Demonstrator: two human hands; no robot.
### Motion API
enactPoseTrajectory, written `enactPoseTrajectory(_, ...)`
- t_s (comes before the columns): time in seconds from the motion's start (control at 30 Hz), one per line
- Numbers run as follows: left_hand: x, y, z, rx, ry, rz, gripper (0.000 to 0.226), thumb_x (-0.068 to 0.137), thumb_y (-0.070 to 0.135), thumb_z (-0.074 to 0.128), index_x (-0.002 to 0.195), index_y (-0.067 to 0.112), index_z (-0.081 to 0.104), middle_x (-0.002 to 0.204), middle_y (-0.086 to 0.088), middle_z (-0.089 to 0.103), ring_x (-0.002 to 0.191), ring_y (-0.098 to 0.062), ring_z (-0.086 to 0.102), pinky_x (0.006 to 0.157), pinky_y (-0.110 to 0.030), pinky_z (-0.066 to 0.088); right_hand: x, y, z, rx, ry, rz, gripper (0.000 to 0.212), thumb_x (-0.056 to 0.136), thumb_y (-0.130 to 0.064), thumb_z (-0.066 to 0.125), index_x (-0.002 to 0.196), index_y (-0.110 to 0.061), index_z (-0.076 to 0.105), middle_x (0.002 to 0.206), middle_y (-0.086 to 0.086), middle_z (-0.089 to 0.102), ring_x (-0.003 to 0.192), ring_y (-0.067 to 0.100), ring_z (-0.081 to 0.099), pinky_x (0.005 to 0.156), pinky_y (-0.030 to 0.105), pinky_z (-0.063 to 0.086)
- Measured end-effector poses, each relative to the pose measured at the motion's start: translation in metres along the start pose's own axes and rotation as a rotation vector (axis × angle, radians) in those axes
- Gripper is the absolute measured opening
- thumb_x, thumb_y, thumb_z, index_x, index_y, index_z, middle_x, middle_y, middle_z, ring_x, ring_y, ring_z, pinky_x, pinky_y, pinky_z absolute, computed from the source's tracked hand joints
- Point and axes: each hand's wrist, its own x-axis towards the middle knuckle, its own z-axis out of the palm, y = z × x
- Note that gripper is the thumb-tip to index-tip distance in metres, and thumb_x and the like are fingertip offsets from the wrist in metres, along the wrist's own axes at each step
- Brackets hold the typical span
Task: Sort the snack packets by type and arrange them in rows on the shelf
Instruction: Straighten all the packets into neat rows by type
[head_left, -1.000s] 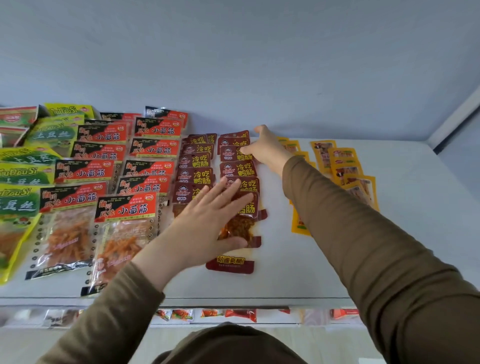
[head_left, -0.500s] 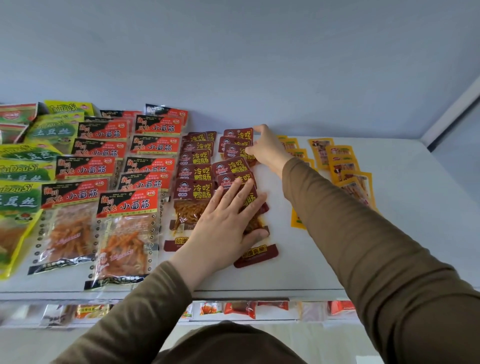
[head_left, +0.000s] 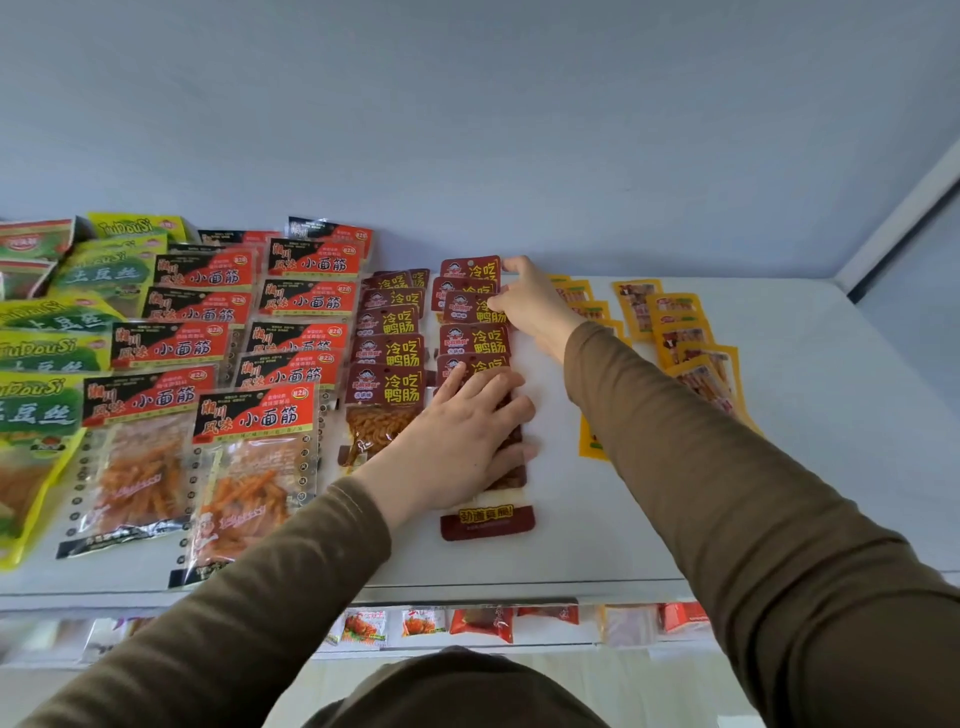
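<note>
The white shelf carries snack packets in rows running from 6 to 12 o'clock. The dark red packets make two rows near the middle. The left hand lies flat with straight fingers, pressing on the front packets of the right red row. The right hand reaches toward 12 o'clock and touches the far packets of this row at their right edge; whether it pinches one I cannot tell. At 9 o'clock of the red rows lie the red-and-black packets in two rows, and further left the green packets. At 3 o'clock lie the yellow packets, partly hidden by the right sleeve.
</note>
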Motion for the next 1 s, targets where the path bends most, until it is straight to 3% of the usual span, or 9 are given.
enactPoseTrajectory(0.07,0.001,-0.001,0.0,-0.003,-0.015,0.01,0.046,0.106,0.055,0.031,0.136,0.025,0.047,0.153,-0.002,0.037,0.148,-0.023,0.027,0.126,-0.054,0.014,0.0,0.0,-0.001,0.014,0.002,0.004,0.051,0.097,-0.008,0.063,0.143,-0.015,0.043,0.116,0.007,0.064,0.101,0.02,0.064,0.069,0.027,0.052)
enactPoseTrajectory(0.3,-0.003,-0.004,0.003,-0.021,-0.005,0.015,0.044,0.106,0.055,0.031,0.136,0.027,0.046,0.153,0.0,0.037,0.147,-0.022,0.027,0.127,-0.053,0.011,0.002,0.002,-0.001,-0.015,-0.006,0.02,0.05,0.097,-0.013,0.065,0.142,-0.016,0.044,0.12,0.008,0.064,0.104,0.021,0.065,0.07,0.028,0.052)
enactPoseTrajectory(0.4,-0.004,-0.005,0.002,-0.056,0.026,0.015,0.044,0.106,0.055,0.032,0.138,0.028,0.046,0.158,0.0,0.034,0.152,-0.022,0.02,0.128,-0.053,0.008,0.003,0.002,-0.003,-0.008,-0.019,0.051,0.052,0.096,-0.018,0.066,0.143,-0.015,0.043,0.125,0.008,0.063,0.11,0.023,0.064,0.087,0.039,0.057)
enactPoseTrajectory(0.47,-0.005,-0.007,0.001,-0.072,0.021,-0.005,0.047,0.107,0.055,0.03,0.144,0.03,0.043,0.165,0.0,0.026,0.157,-0.022,0.009,0.128,-0.053,0.004,0.003,0.001,-0.002,0.053,-0.028,0.082,0.043,0.097,-0.021,0.066,0.136,-0.015,0.048,0.124,0.007,0.065,0.108,0.023,0.066,0.092,0.044,0.057)
enactPoseTrajectory(0.57,-0.005,-0.007,-0.002,-0.076,0.012,-0.037,0.052,0.107,0.057,0.026,0.153,0.033,0.035,0.169,0.002,0.02,0.158,-0.02,0.003,0.128,-0.053,0.001,0.003,-0.002,0.0,0.149,-0.039,0.086,0.012,0.098,-0.024,0.065,0.106,-0.018,0.058,0.11,0.005,0.07,0.1,0.022,0.069,0.084,0.038,0.059)
enactPoseTrajectory(0.63,-0.001,-0.008,-0.009,-0.118,0.102,-0.096,0.054,0.108,0.055,0.029,0.154,0.029,0.034,0.166,0.0,0.027,0.156,-0.021,0.014,0.128,-0.052,0.01,0.003,-0.003,0.001,0.212,-0.032,0.078,0.007,0.098,-0.025,0.065,0.094,-0.022,0.06,0.104,0.003,0.072,0.099,0.023,0.071,0.079,0.036,0.06)
enactPoseTrajectory(0.77,0.023,-0.039,-0.035,-0.169,0.255,-0.441,0.044,0.106,0.032,0.044,0.146,0.013,0.042,0.146,-0.007,0.05,0.136,-0.027,0.044,0.114,-0.043,0.036,0.007,-0.003,0.0,0.224,0.055,0.095,0.014,0.104,-0.024,0.049,0.095,-0.017,0.057,0.102,0.005,0.067,0.103,0.024,0.067,0.095,0.049,0.056)
enactPoseTrajectory(0.9,0.061,-0.084,-0.056,-0.312,0.203,-0.68,0.035,0.102,0.012,0.05,0.136,0.005,0.046,0.129,-0.014,0.057,0.111,-0.027,0.055,0.093,-0.036,0.046,0.007,0.0,0.0,0.243,0.114,0.136,0.014,0.105,-0.017,0.042,0.112,-0.016,0.054,0.113,0.009,0.067,0.099,0.021,0.069,0.088,0.044,0.06)
enactPoseTrajectory(1.0,0.082,-0.104,-0.058,-0.33,0.118,-0.732,0.039,0.103,0.011,0.047,0.141,0.003,0.045,0.133,-0.016,0.059,0.114,-0.029,0.059,0.088,-0.034,0.048,0.002,0.003,0.005,0.227,0.099,0.11,0.013,0.101,-0.014,0.05,0.113,-0.017,0.054,0.109,0.006,0.066,0.097,0.021,0.069,0.081,0.038,0.061)
